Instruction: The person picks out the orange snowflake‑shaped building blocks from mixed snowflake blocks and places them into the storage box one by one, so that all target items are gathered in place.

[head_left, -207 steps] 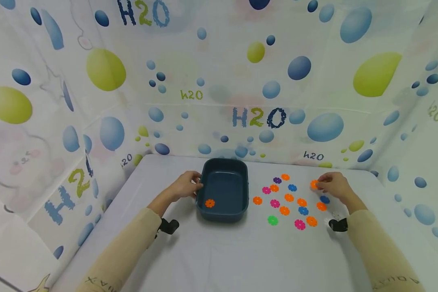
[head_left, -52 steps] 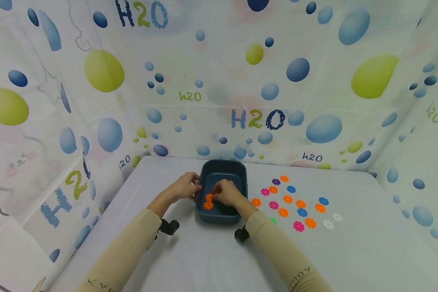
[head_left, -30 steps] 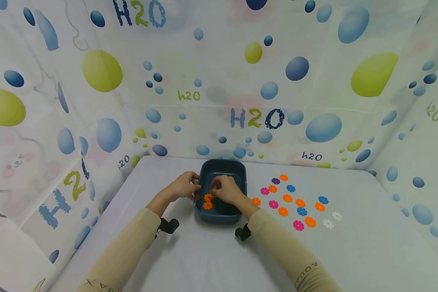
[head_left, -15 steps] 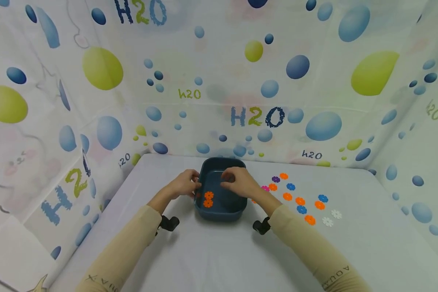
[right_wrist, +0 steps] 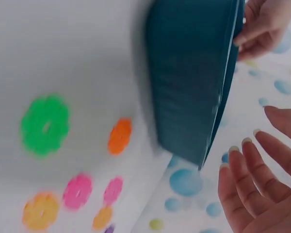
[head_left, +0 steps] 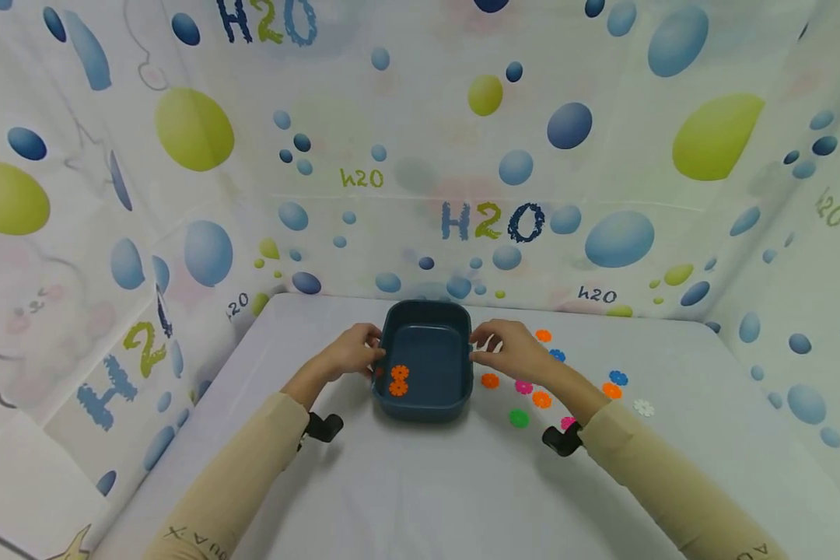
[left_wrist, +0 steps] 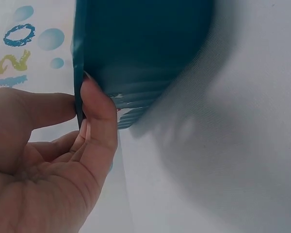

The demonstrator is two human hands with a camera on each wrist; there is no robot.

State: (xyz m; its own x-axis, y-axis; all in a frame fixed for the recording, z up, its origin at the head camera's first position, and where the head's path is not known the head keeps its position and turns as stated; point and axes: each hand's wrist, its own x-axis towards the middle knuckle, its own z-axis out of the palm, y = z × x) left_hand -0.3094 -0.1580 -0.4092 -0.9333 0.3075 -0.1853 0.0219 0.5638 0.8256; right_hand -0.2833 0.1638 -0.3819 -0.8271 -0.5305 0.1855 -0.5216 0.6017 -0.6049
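Note:
A dark blue rectangular bin (head_left: pixel 423 414) stands on the white-covered table. Two orange flower-shaped discs (head_left: pixel 399 380) lie in its near left part, seemingly edge to edge. My left hand (head_left: pixel 350 351) pinches the bin's left rim between thumb and curled fingers, plainly seen in the left wrist view. Just outside the right rim is my right hand (head_left: pixel 514 354), holding nothing. In the right wrist view the right hand's fingers (right_wrist: pixel 252 165) are spread and relaxed, apart from the bin.
Right of the bin lie several loose flower-shaped discs: a green disc (head_left: pixel 519 418), an orange disc (head_left: pixel 490 381), a pink disc (head_left: pixel 523 386), a blue disc (head_left: pixel 618 378) and a white disc (head_left: pixel 644 407) among them. My right forearm covers some. A patterned curtain (head_left: pixel 420 155) hangs behind the table.
Earlier my right hand pinched an orange disc at the right; that disc then joined the first in the bin. The right hand has since moved out rightward. The left hand stays on the rim.

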